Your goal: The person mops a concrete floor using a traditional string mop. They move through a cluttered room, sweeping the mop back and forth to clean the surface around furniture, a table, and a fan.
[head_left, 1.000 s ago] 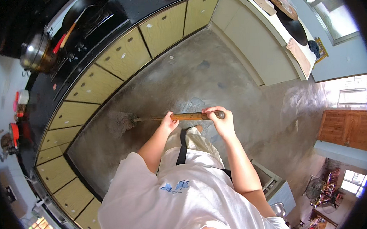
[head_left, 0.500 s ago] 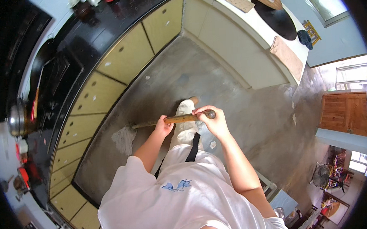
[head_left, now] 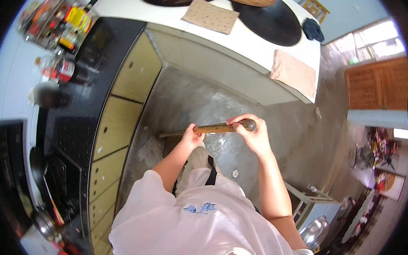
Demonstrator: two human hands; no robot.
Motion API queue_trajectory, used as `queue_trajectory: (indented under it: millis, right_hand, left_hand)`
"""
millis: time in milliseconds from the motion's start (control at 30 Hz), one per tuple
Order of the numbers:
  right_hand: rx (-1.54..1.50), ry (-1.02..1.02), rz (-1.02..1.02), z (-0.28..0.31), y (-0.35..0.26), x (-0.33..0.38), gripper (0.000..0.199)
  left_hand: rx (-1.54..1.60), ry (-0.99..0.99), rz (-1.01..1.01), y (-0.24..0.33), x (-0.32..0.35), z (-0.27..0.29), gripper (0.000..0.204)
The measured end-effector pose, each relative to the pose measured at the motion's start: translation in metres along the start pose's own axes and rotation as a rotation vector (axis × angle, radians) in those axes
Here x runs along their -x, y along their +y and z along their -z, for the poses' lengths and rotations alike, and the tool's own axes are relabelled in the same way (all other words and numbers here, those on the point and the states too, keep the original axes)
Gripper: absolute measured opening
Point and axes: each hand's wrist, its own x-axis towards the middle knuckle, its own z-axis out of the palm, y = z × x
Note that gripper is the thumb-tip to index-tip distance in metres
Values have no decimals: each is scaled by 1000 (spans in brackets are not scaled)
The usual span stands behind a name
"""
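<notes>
A mop with a wooden handle slants across in front of me, its rounded end at the right. My right hand is closed round the handle just below that end. Farther down, my left hand grips the same handle, thumb up. The shaft runs left and down to a pale mop head, which lies blurred on the grey floor close to the yellowish cabinets.
Yellowish cabinets under a black counter line the left, with several bottles at its far end. Ahead stands a white counter bearing round black lids and a folded beige cloth. A metal basin is at my lower right.
I have moved forward, so the white counter and the bottles are nearer. Both hands still hold the mop, and its head now lies farther along the cabinets.
</notes>
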Motion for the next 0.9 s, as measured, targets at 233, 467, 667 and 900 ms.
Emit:
queue_trajectory:
  millis: [233,467,667,900]
  right_hand:
    - [18,265,97,49,-14,-8,9]
    - [-7,467,148,53,20,7,9]
    - [-133,696,58,90,75,70,8]
    - [-211,827,12,152,116,154,5]
  left_hand:
    - [-244,-188,55,-7,-85,-91,12]
    - [-577,-200,49,-27,-122,-153,18]
    - [-789,-65,128,-95,-137,-128,18]
    - [-891,12,185,-190,-144,-85,13]
